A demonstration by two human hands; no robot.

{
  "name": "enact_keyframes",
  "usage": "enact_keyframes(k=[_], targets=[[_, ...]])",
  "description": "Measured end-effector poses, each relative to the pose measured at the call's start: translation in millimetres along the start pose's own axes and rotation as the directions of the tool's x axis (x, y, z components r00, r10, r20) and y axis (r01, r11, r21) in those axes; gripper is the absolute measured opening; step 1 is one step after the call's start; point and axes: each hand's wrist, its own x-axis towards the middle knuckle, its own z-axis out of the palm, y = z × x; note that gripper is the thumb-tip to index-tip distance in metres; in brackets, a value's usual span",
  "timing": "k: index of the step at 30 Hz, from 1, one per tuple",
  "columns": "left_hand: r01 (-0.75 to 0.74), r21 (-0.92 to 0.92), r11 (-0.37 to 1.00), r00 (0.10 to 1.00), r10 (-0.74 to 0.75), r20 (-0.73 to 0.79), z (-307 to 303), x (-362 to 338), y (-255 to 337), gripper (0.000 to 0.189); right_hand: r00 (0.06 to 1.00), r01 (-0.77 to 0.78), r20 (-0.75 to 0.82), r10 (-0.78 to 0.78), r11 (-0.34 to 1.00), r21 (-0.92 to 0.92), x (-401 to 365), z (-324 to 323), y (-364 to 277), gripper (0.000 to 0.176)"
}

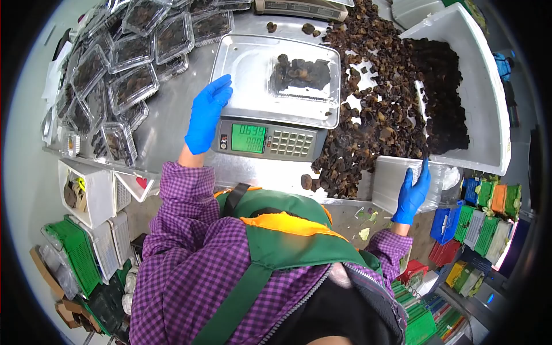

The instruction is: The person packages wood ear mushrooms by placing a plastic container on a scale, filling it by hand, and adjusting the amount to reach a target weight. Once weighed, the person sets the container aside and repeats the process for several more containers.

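Note:
My left hand (207,115), in a blue glove, has its fingers stretched out at the left rim of the scale's steel pan (244,86). On the pan lies a clear plastic tray (310,95) holding dark wood ear mushrooms (302,72). The green display (249,138) of the scale is lit below the pan. My right hand (414,192), gloved too, is open with fingers pointing away from me. It is beside a stack of clear plastic trays (397,181) at the table's front edge, overlapping its right part in this view.
Loose wood ear mushrooms (368,115) spread across the table right of the scale. Beyond them a white foam box (486,109) holds more. Filled clear boxes (132,89) pile up at the left. A second scale (302,8) stands at the back. Crates (72,253) are on the floor.

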Motion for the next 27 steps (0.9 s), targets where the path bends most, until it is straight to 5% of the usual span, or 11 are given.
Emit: enact_keyframes(k=[2,7,10,12,15,21,23,25,27], targets=[[0.014,-0.014,1.0,1.0,-0.014,-0.003,0.8,-3.5,-1.8,0.043,0.875,-0.392,0.337,0.348,0.917,0.072,-36.8,3.1,38.9,0.037],[-0.021,-0.009,1.0,0.999,0.022,0.042,12.5,-4.5,6.2,0.042,0.881,-0.375,0.301,0.366,0.926,-0.03,-56.6,7.7,34.6,0.027],[-0.073,0.013,0.997,0.996,0.072,0.058,20.1,1.7,12.7,0.041,0.805,-0.539,0.33,0.494,0.841,0.056,-49.7,5.2,46.1,0.023],[-0.088,0.001,0.996,0.995,0.088,0.051,24.6,2.4,21.4,0.04,0.786,-0.61,0.373,0.493,0.716,0.339,-45.6,-1.2,56.6,0.021],[-0.093,0.035,0.995,0.994,0.091,0.06,29.9,10.5,26.6,0.039,0.772,-0.626,0.352,0.529,0.729,0.276,-35.6,-20.8,57.1,0.022],[-0.164,0.052,0.985,0.984,0.159,0.081,55.2,63.9,10.0,0.045,0.897,-0.434,0.097,0.432,0.818,0.378,2.2,-76.3,-5.3,0.017],[-0.165,0.127,0.978,0.985,0.156,0.075,74.2,97.1,-14.9,0.074,0.906,-0.396,0.047,0.421,0.801,0.45,9.7,-65.5,-26.6,0.018],[-0.231,0.464,0.855,0.971,0.23,0.06,93.0,109.7,-19.4,0.088,0.962,-0.25,-0.013,0.274,0.895,0.369,16.7,-48.4,-54.1,0.018],[-0.259,0.481,0.837,0.965,0.25,0.086,102.2,114.3,-24.4,0.091,0.997,-0.066,-0.009,0.076,0.911,0.406,31.8,-28.2,-103.1,0.019]])
